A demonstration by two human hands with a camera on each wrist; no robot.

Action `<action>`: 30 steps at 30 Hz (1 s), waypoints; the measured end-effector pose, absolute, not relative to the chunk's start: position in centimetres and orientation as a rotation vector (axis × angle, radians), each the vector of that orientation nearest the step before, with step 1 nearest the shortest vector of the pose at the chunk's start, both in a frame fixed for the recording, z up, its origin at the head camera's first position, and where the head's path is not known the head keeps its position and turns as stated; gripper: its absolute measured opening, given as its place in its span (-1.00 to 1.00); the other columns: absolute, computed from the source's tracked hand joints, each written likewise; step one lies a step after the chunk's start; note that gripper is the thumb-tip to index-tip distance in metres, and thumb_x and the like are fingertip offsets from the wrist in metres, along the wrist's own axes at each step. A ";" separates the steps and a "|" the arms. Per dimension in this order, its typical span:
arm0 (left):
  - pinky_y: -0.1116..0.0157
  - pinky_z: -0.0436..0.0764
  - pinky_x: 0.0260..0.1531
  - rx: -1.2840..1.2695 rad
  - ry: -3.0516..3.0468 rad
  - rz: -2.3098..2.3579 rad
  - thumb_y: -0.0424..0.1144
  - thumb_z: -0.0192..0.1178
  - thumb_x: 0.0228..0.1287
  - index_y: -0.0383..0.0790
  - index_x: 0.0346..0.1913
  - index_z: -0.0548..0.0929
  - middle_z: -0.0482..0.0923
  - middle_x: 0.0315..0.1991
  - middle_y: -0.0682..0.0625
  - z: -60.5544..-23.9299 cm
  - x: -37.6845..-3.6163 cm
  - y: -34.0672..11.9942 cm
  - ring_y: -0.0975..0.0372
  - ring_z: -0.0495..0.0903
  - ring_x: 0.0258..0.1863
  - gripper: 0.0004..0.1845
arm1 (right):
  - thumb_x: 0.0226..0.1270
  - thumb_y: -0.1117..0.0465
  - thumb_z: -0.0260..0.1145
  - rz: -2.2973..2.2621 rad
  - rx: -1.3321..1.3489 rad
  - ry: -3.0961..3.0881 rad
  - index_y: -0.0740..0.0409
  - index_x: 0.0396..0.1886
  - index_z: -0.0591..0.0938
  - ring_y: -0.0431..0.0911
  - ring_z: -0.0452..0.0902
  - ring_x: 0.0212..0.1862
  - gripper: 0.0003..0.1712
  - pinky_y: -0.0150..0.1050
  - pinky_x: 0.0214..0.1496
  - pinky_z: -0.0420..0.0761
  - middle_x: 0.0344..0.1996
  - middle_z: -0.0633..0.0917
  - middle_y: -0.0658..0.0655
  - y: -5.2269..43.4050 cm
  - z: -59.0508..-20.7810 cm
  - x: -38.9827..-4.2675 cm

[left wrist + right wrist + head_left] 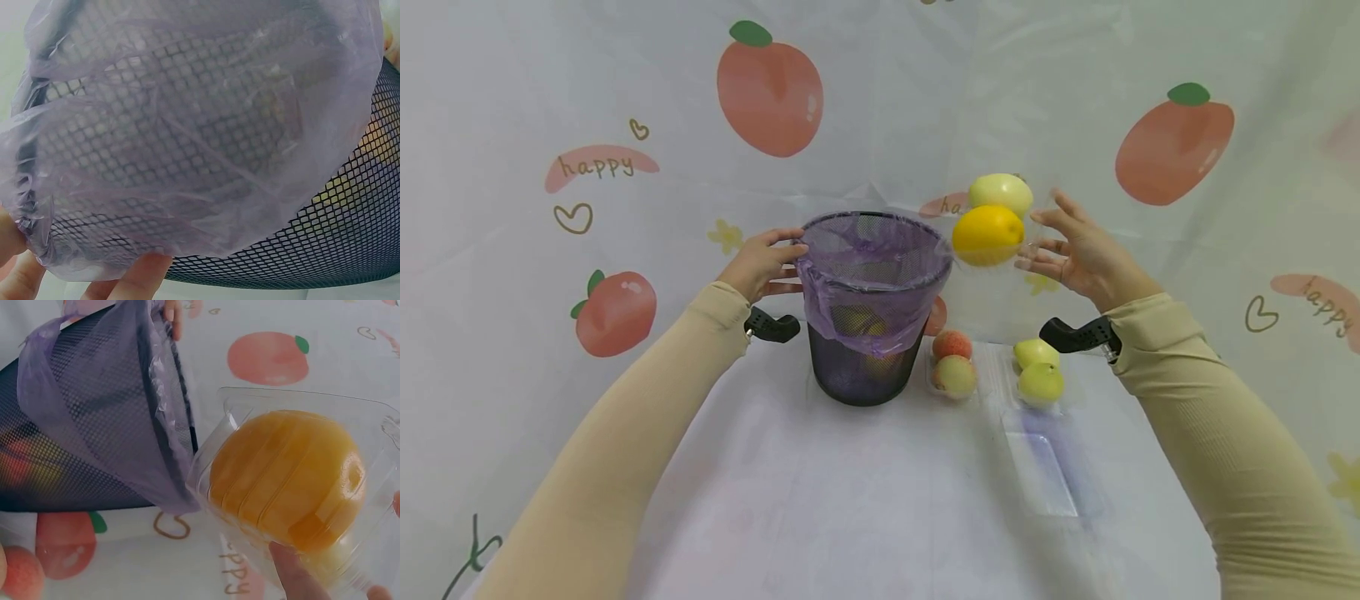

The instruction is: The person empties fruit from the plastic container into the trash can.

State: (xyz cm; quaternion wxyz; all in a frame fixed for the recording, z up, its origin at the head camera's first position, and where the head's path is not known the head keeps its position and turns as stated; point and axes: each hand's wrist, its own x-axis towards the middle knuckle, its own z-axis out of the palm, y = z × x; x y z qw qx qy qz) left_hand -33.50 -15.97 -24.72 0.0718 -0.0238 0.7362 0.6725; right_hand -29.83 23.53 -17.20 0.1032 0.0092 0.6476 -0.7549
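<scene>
My left hand (765, 265) is at the left side of a black mesh wastebasket (865, 387), its extended fingers touching the rim and outer wall. A purple plastic bag (187, 206) lines the basket and folds down over its rim. Beyond the basket's right edge, my right hand (1086, 254) holds a clear plastic box (375, 437) up at about rim height. In that box are a deep yellow fruit (988, 236) and a pale yellow-green one (1002, 193). Orange and yellow shapes (19, 462) show through the mesh low in the basket.
Right of the basket on the white table (850, 500) stands a clear pack with a red fruit (952, 343) and a pale fruit (955, 377). Further right, yellow-green fruits (1041, 383) sit in another pack, with a clear flat plastic piece (1045, 475) before it. A printed cloth (880, 83) hangs behind.
</scene>
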 end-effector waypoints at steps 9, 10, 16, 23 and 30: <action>0.15 0.67 0.04 -0.078 2.213 2.029 -0.16 0.02 0.49 0.07 0.49 0.21 0.37 0.03 0.04 -24.8 -33.6 -15.9 0.08 0.48 0.05 -0.44 | 0.29 0.11 0.37 -2.252 0.038 1.987 -0.64 0.46 0.00 -0.06 0.52 -0.14 -0.02 -0.23 -0.14 0.75 0.52 -0.11 0.18 22.8 -16.4 -30.5; 0.17 0.68 0.02 -0.076 2.213 2.029 -0.16 0.02 0.49 0.07 0.49 0.21 0.37 0.02 0.04 -24.8 -33.6 -15.9 0.09 0.49 0.04 -0.44 | 0.29 0.11 0.37 -2.252 0.036 1.995 -0.63 0.46 0.00 -0.04 0.50 -0.09 -0.02 -0.23 -0.14 0.75 0.52 -0.12 0.18 22.6 -16.3 -30.5; 0.22 0.70 -0.06 -0.061 2.199 2.038 -0.17 0.02 0.49 0.05 0.48 0.21 0.37 0.02 0.05 -24.8 -33.5 -16.0 0.12 0.49 -0.01 -0.44 | 0.27 0.12 0.39 -2.236 0.009 2.062 -0.61 0.47 0.02 0.07 0.39 0.19 -0.01 -0.23 -0.15 0.75 0.51 -0.05 0.22 21.7 -15.9 -30.6; 0.22 0.70 -0.06 -0.056 2.190 2.040 -0.17 0.01 0.50 0.05 0.49 0.21 0.36 0.05 0.05 -24.7 -33.5 -16.0 0.13 0.50 -0.01 -0.44 | 0.20 0.19 0.45 -2.232 -0.015 2.105 -0.56 0.46 0.12 -0.08 0.59 -0.32 0.00 -0.25 -0.26 0.76 0.21 0.27 0.24 20.7 -15.6 -30.7; 0.20 0.70 -0.02 -0.052 2.217 2.023 -0.17 0.01 0.50 0.05 0.49 0.20 0.36 0.09 0.05 -24.8 -33.5 -16.0 0.16 0.51 -0.05 -0.44 | 0.19 0.24 0.45 -2.223 -0.020 2.110 -0.60 0.42 0.17 -0.09 0.63 -0.45 -0.01 -0.29 -0.38 0.75 0.40 0.19 0.24 19.9 -15.3 -30.7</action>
